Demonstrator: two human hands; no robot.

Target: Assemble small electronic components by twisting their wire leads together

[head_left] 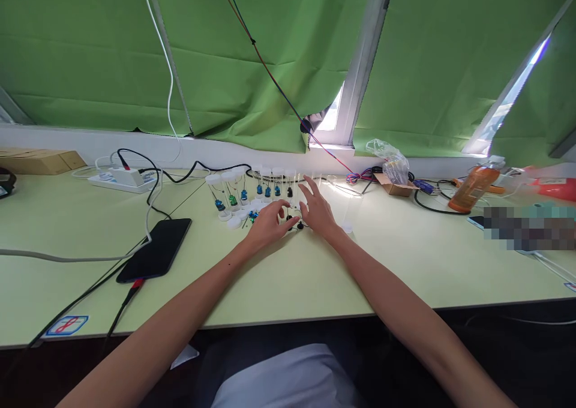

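Note:
My left hand [270, 223] rests low over the table, thumb and index finger apart beside a small black piece with thin wire-like parts [289, 219]. Another small black piece [300, 225] lies just past the thumb tip. On the other side, my right hand [317, 209] is open with its fingers spread, next to these pieces. Behind the hands stands a row of clear tubes [230, 180] holding small blue, green and black pieces. Loose blue pieces [252, 216] and a white round cap [234, 222] lie left of my left hand. Contact with the black pieces is unclear.
A dark phone [155, 251] with a cable lies at left, near a white power strip [123, 179]. To the right are a small cardboard box [396, 185], an orange bottle [474, 187] and several cables. Green curtains [270, 66] hang behind the table [279, 288].

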